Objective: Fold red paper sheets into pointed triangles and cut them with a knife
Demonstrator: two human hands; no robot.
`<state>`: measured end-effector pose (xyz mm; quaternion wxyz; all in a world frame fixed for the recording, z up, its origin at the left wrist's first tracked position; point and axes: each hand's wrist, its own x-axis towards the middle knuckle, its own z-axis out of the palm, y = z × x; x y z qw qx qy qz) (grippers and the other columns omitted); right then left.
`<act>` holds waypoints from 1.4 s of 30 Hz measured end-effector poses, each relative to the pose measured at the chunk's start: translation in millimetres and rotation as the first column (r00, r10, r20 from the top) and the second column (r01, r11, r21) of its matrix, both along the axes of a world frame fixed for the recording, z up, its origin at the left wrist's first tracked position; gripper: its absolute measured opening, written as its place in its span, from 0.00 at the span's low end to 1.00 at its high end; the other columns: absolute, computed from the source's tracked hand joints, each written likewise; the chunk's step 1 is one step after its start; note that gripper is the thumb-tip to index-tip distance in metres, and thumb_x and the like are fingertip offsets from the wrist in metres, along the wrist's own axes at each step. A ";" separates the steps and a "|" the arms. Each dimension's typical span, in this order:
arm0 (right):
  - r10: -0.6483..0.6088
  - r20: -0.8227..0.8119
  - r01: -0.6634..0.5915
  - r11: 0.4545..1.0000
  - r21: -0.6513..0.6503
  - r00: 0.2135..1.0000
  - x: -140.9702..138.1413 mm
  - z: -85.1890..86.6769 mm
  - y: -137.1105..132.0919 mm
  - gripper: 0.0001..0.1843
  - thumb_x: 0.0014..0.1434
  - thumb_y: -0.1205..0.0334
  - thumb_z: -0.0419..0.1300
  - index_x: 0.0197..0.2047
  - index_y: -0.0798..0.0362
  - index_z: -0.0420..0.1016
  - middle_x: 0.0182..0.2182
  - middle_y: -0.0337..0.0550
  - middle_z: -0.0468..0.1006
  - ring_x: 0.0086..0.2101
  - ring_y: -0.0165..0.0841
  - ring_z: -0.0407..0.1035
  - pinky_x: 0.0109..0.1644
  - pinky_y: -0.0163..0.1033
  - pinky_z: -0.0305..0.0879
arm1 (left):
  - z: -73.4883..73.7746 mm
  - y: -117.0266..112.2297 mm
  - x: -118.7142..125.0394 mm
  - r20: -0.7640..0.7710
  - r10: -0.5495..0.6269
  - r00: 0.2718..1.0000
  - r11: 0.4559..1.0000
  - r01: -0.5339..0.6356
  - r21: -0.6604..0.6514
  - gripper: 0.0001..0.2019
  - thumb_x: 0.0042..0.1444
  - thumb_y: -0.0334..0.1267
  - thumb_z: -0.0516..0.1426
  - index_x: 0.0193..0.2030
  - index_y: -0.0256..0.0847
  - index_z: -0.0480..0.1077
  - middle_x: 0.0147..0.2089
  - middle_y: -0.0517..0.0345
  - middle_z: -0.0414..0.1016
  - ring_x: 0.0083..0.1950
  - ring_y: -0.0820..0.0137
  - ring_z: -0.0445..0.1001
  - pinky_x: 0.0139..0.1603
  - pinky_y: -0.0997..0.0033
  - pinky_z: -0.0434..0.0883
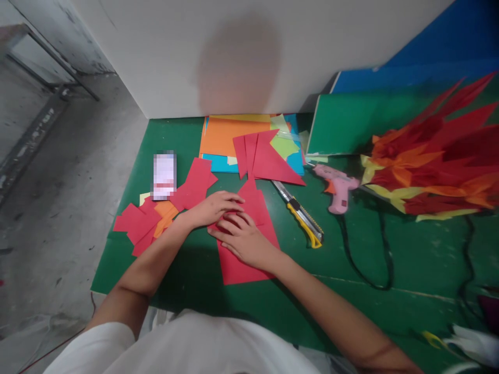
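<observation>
A red paper sheet (pixel 244 262) lies on the green mat (pixel 187 140) in front of me, its upper part coming to a point. My left hand (pixel 212 206) rests on its upper left edge, fingers pressed together on the paper. My right hand (pixel 244 240) lies flat across the sheet just below, fingers stretched leftward and pressing it down. The two hands touch at the fingertips.
Red and orange scraps (pixel 146 221) and a blurred card (pixel 163 175) lie at the left. A stack of coloured sheets (pixel 230 136) with red triangles (pixel 268 158) sits behind. A yellow utility knife (pixel 302 215), a pink glue gun (pixel 337 188) with its cord, and a red-orange paper flower (pixel 432 166) lie right.
</observation>
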<state>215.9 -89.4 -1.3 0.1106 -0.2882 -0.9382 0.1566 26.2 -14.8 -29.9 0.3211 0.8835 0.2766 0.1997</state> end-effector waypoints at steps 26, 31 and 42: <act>-0.003 0.015 0.003 0.999 0.039 1.000 -4.8 4.9 -0.8 0.20 0.67 0.57 0.51 0.60 0.46 0.67 0.51 0.46 0.74 0.52 0.41 0.60 0.54 0.48 0.55 | 17.0 -5.5 6.6 -0.040 0.023 0.999 1.000 -0.022 0.014 0.11 0.65 0.35 0.52 0.49 0.41 0.72 0.57 0.49 0.71 0.59 0.65 0.68 0.60 0.60 0.64; -0.051 0.035 0.049 0.997 0.059 0.998 1.2 8.0 -6.9 0.19 0.68 0.59 0.49 0.59 0.50 0.68 0.48 0.47 0.75 0.48 0.40 0.62 0.50 0.46 0.54 | 14.7 -5.3 6.3 -0.055 0.025 0.998 1.000 -0.025 -0.005 0.11 0.64 0.36 0.52 0.50 0.43 0.72 0.58 0.51 0.70 0.59 0.65 0.68 0.61 0.59 0.64; -0.291 -0.018 0.291 0.957 0.008 0.957 27.1 12.9 -17.0 0.16 0.65 0.64 0.49 0.50 0.53 0.75 0.44 0.47 0.77 0.46 0.38 0.65 0.52 0.49 0.47 | 16.7 -5.9 6.5 -0.052 0.019 0.998 1.000 -0.018 0.015 0.11 0.64 0.39 0.54 0.50 0.42 0.73 0.58 0.50 0.70 0.59 0.65 0.68 0.61 0.59 0.63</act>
